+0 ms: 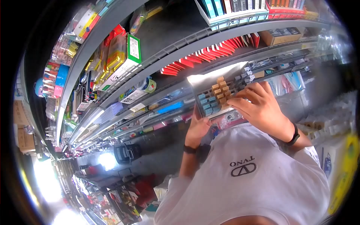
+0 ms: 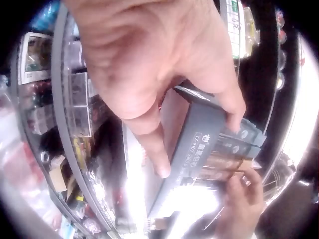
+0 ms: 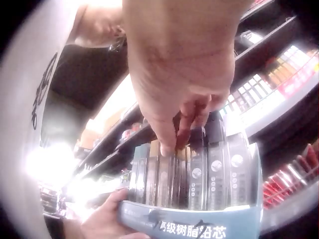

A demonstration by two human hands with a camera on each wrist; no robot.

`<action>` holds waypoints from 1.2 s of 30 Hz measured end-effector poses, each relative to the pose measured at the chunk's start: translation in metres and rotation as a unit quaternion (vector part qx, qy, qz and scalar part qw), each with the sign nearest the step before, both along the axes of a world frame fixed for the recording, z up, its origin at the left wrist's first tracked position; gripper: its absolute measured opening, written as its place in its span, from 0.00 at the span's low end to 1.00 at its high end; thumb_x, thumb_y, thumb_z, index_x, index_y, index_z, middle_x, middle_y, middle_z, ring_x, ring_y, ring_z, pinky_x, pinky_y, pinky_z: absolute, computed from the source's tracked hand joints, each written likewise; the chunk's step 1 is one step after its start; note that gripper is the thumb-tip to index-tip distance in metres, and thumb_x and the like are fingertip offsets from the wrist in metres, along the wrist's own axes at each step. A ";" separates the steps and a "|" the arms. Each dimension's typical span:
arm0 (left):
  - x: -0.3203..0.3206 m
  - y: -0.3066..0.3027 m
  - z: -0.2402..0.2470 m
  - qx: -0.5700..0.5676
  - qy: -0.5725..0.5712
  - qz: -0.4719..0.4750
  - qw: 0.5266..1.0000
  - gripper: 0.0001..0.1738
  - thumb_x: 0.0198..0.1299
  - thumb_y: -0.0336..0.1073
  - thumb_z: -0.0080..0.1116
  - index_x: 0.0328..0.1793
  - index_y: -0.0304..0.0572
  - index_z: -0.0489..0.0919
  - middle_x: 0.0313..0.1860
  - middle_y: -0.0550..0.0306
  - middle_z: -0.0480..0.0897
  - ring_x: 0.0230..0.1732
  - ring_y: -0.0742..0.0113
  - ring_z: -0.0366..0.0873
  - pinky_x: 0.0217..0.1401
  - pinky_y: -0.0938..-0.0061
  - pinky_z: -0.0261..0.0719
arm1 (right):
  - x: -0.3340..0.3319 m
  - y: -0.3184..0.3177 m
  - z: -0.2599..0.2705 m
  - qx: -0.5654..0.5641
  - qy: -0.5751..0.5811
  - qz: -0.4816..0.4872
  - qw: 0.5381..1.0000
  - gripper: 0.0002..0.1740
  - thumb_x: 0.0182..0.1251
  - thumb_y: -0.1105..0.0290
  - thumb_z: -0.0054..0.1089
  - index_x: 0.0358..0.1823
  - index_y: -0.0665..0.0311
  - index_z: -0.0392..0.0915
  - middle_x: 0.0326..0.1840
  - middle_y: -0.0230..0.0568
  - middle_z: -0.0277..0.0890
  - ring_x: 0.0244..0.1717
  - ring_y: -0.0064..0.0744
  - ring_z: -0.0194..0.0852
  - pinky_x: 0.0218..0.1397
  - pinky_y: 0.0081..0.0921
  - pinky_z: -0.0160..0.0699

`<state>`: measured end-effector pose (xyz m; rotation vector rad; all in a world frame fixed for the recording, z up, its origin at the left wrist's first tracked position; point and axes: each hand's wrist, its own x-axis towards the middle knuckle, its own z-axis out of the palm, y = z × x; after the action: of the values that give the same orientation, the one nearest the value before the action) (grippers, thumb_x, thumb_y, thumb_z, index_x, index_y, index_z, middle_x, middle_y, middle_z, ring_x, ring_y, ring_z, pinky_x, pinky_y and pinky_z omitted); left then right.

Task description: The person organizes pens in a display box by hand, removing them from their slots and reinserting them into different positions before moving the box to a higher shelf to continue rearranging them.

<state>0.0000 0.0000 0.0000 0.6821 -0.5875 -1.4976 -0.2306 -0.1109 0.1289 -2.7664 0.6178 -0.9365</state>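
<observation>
My left hand (image 1: 197, 131) grips the near left corner of a blue-grey display box (image 3: 199, 226) of pencil lead cases, its thumb along the side wall in the left wrist view. Inside, the slim clear cases stand in rows: blue caps (image 1: 205, 103) on the left, tan caps (image 1: 220, 87) in the middle, grey caps (image 1: 247, 75) on the right. A white flap (image 1: 202, 79) rises at the back of the box. My right hand (image 1: 260, 107) reaches in from the right, thumb and fingers pinching a tan-capped lead case (image 3: 166, 174) in the front of its row.
Shelves with wire-edged rims run behind the box. They carry red packets (image 1: 210, 52), a green and white box (image 1: 129, 56) of yellow packs, a white tray (image 1: 232, 15) of cases and a brown carton (image 1: 279, 35). A dark chair (image 1: 125, 153) stands down the aisle.
</observation>
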 end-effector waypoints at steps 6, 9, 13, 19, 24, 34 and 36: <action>-0.001 -0.001 0.000 0.024 -0.012 0.015 1.000 0.63 0.55 0.45 0.85 0.88 0.48 0.51 0.80 0.45 0.70 0.77 0.45 0.75 0.72 0.45 0.85 | 0.012 0.003 0.000 -0.007 -0.011 -0.030 0.999 0.16 0.59 0.66 0.75 0.49 0.52 0.83 0.44 0.21 0.85 0.50 0.32 0.76 0.56 0.38 0.65; 0.003 -0.002 -0.003 0.024 -0.004 0.005 1.000 0.63 0.56 0.45 0.84 0.89 0.48 0.50 0.80 0.46 0.70 0.77 0.45 0.75 0.73 0.44 0.84 | 0.012 0.000 -0.004 0.023 -0.023 -0.037 0.999 0.16 0.59 0.66 0.77 0.48 0.52 0.82 0.43 0.21 0.85 0.50 0.33 0.76 0.56 0.39 0.64; 0.005 -0.004 -0.007 0.019 0.021 -0.011 1.000 0.61 0.58 0.44 0.83 0.88 0.48 0.51 0.80 0.45 0.70 0.77 0.44 0.75 0.73 0.43 0.83 | 0.010 -0.004 -0.002 0.061 -0.045 -0.029 0.997 0.17 0.58 0.67 0.79 0.47 0.53 0.82 0.43 0.21 0.86 0.48 0.35 0.75 0.56 0.39 0.63; 0.001 -0.007 0.000 0.019 0.014 -0.007 1.000 0.59 0.58 0.44 0.83 0.87 0.47 0.52 0.80 0.44 0.71 0.77 0.44 0.75 0.74 0.42 0.83 | 0.006 -0.008 0.002 0.042 -0.040 -0.008 0.998 0.18 0.58 0.66 0.79 0.49 0.53 0.82 0.41 0.21 0.86 0.49 0.34 0.74 0.57 0.40 0.63; -0.001 -0.012 0.001 0.015 -0.005 -0.007 1.000 0.59 0.57 0.44 0.84 0.86 0.46 0.53 0.79 0.44 0.71 0.77 0.43 0.75 0.73 0.42 0.83 | 0.008 -0.005 -0.003 -0.015 -0.028 -0.032 0.999 0.16 0.59 0.65 0.78 0.47 0.51 0.83 0.40 0.21 0.85 0.49 0.33 0.74 0.58 0.39 0.64; 0.001 -0.018 -0.002 0.001 -0.017 -0.016 1.000 0.57 0.60 0.39 0.81 0.87 0.47 0.53 0.78 0.46 0.71 0.76 0.43 0.76 0.72 0.39 0.84 | -0.004 -0.015 -0.001 0.050 -0.047 -0.018 0.997 0.15 0.55 0.67 0.80 0.44 0.49 0.86 0.38 0.17 0.85 0.48 0.31 0.72 0.57 0.36 0.63; -0.002 -0.020 -0.003 0.014 -0.020 -0.016 1.000 0.56 0.61 0.37 0.80 0.87 0.47 0.53 0.78 0.47 0.71 0.76 0.44 0.76 0.72 0.39 0.84 | -0.002 -0.014 -0.003 0.028 -0.053 -0.020 0.998 0.16 0.55 0.67 0.80 0.45 0.49 0.87 0.38 0.16 0.84 0.48 0.31 0.71 0.56 0.35 0.63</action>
<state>-0.0020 -0.0200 -0.0025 0.7296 -0.6117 -1.5263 -0.2323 -0.1244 0.1254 -2.6443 0.6744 -1.0504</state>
